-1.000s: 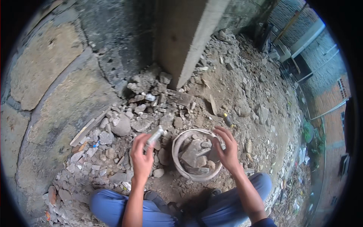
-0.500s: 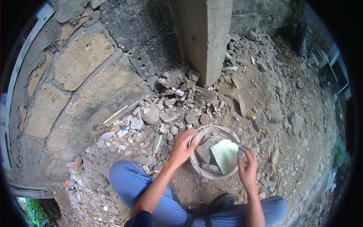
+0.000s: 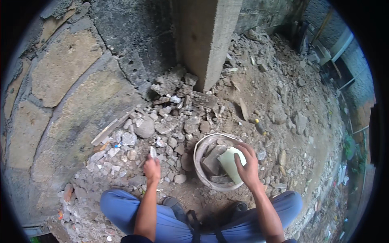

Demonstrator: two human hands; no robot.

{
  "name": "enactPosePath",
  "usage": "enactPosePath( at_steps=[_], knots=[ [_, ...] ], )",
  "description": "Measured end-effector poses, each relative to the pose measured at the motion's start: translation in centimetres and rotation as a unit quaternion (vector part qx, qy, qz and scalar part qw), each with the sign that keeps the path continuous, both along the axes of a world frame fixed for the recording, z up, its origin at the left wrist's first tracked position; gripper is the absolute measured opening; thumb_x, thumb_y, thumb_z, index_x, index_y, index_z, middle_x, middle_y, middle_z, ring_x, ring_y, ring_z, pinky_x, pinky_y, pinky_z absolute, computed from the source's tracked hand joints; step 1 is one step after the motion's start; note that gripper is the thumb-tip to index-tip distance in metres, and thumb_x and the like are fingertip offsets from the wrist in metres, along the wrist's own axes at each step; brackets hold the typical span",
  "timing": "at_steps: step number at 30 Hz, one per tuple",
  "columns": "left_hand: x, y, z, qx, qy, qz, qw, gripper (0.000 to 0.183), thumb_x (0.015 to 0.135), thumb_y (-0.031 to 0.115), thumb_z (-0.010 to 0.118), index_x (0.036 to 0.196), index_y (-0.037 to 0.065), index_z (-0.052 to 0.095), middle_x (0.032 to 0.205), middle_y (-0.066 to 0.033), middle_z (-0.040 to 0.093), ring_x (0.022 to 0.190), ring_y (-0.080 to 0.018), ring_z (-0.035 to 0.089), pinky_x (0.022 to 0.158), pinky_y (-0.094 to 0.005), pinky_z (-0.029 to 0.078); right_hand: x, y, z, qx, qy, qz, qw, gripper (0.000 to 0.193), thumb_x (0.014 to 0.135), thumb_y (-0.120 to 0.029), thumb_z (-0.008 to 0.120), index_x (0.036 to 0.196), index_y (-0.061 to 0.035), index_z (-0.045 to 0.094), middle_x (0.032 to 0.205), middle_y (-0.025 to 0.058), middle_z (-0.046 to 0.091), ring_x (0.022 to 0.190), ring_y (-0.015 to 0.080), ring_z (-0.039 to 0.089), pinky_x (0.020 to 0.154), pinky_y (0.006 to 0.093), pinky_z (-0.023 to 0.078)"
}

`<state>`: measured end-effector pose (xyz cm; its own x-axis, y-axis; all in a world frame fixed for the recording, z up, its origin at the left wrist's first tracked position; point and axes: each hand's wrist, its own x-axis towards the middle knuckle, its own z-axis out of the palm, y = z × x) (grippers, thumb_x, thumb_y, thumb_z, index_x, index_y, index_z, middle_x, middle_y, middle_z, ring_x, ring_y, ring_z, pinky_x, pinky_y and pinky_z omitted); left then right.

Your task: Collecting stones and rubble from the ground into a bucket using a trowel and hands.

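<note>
My left hand (image 3: 152,169) is closed around a whitish stone shard (image 3: 153,152), low over the rubble left of the bucket. A round, dusty pale bucket (image 3: 198,168) stands in front of me. Inside it lie a flat grey-brown stone piece (image 3: 210,162), smaller chunks and a pale green slab (image 3: 230,162) with a broken edge. Over the bucket's right side, my right hand (image 3: 248,166) grips the slab's right edge, its thumb across the face. The hand hides that edge and part of the rim.
Loose rubble (image 3: 170,141) spreads left of and beyond the bucket. A wooden post (image 3: 206,48) rises behind it, beside a stone wall (image 3: 67,65). A wood strip (image 3: 109,128) lies at the wall's foot. Dirt (image 3: 263,101) slopes away on the right. My bent knees flank the bucket.
My left hand has left the bucket's rim, moved left to the rubble and closed on the shard. My right hand has moved further over the slab. The view has shifted rightward.
</note>
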<state>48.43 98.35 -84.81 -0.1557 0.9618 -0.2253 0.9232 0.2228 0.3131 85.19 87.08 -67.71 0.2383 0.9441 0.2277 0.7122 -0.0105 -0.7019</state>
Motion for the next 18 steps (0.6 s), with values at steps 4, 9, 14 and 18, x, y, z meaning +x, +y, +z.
enactPosePath(
  at_steps=[4,9,14,18],
  knots=[
    [5.2,0.8,8.1,0.155,-0.026,-0.033,0.987,0.042,0.099,0.024,0.057,0.131,-0.003,0.055,0.09,-0.0244,0.072,0.079,-0.041,0.071,0.076,-0.0521,0.057,1.0,-1.0,1.2,0.006,0.005,-0.02,1.0,0.029,0.091,-0.003,0.066,0.12,-0.0024,0.066,0.129,0.0179,0.062,0.122,0.0377,0.058,0.103,0.0439,0.047],
    [14.2,-2.7,16.2,0.233,-0.259,-0.276,0.896,0.037,0.094,0.006,0.062,0.13,0.001,0.061,0.126,-0.0198,0.067,0.116,-0.0333,0.065,0.101,-0.0454,0.051,1.8,-2.7,1.6,0.017,0.001,-0.055,0.998,0.028,0.092,-0.003,0.065,0.12,-0.0023,0.066,0.131,0.0181,0.062,0.123,0.037,0.058,0.104,0.0429,0.046],
    [17.1,-6.7,14.0,0.086,-0.222,-0.504,0.83,0.052,0.099,0.037,0.061,0.14,0.006,0.06,0.156,-0.0164,0.046,0.147,-0.0314,0.038,0.121,-0.0481,0.03,1.5,-3.5,1.9,0.01,0.025,-0.051,0.998,0.027,0.092,-0.003,0.064,0.12,-0.0033,0.067,0.131,0.0173,0.062,0.123,0.0371,0.057,0.105,0.0438,0.045],
    [15.2,-4.2,16.0,0.008,-0.228,-0.467,0.854,0.055,0.1,0.042,0.059,0.142,0.006,0.058,0.158,-0.0156,0.043,0.149,-0.0306,0.036,0.122,-0.0477,0.027,0.1,-2.9,2.1,-0.015,0.03,-0.032,0.999,0.027,0.092,-0.003,0.065,0.119,-0.0038,0.067,0.131,0.0168,0.061,0.124,0.0372,0.057,0.105,0.0439,0.045]
  ],
)
